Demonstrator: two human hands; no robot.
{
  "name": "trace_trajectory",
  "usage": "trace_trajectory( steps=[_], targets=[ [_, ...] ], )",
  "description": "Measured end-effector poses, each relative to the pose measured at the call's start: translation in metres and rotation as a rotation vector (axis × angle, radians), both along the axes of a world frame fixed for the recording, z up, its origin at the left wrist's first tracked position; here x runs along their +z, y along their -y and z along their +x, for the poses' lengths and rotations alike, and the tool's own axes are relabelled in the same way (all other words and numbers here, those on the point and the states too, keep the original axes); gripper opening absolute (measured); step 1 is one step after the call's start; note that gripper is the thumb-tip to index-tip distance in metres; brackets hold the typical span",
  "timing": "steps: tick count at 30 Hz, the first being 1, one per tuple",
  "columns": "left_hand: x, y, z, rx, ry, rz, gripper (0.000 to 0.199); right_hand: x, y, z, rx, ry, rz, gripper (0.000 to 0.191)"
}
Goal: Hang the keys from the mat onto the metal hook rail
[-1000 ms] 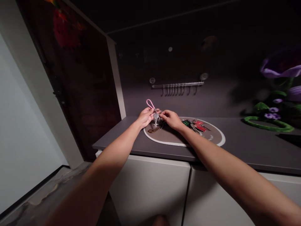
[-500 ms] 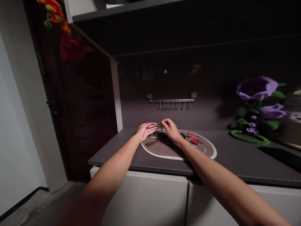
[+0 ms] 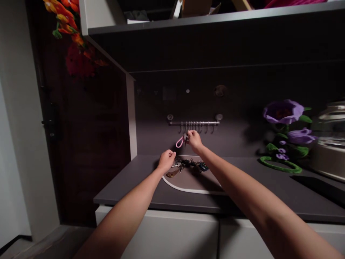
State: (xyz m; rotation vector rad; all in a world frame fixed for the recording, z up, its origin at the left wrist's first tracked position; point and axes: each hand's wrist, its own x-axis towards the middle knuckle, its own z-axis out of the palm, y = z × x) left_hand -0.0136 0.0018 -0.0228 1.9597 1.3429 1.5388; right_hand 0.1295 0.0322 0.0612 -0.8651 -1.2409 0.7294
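My right hand (image 3: 195,141) is closed on a bunch of keys (image 3: 185,137) just below the hooks of the clear wall rail (image 3: 194,123). A pink loop strap (image 3: 179,142) hangs from that bunch. Lower and to the left, my left hand (image 3: 167,159) has its fingers curled together above the mat's left part; whether anything is between them is too small to tell. On the oval brown mat with a white rim (image 3: 188,190) lie several dark keys and key rings (image 3: 188,163) and a brownish curved item (image 3: 171,174).
Purple flowers with a green ring base (image 3: 281,166) stand on the counter at the right, beside a large glass jar (image 3: 330,144). An overhead shelf (image 3: 215,18) juts out above. A dark door (image 3: 91,154) is at the left.
My right hand has risen toward the hooks with the keys and pink strap. My left hand has let go of the strap, and its fingers have curled. The view has tilted up slightly.
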Motion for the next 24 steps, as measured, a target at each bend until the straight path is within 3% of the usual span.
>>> trace_trajectory(
  steps=[4, 8, 18, 24],
  targets=[
    [-0.001, 0.002, 0.0, 0.041, -0.13, 0.046, 0.023, 0.014, -0.012, -0.013, -0.016, -0.123, -0.058, 0.016],
    [-0.003, 0.001, 0.0, 0.069, -0.171, 0.048, 0.023, 0.018, -0.026, -0.025, -0.015, -0.248, -0.113, 0.025],
    [-0.004, -0.001, 0.0, 0.081, -0.226, 0.067, 0.022, 0.017, -0.044, -0.037, -0.059, -0.361, -0.155, 0.025],
    [-0.004, -0.002, -0.001, 0.073, -0.219, 0.066, 0.023, 0.009, -0.046, -0.036, -0.09, -0.305, -0.179, 0.022]
  ],
)
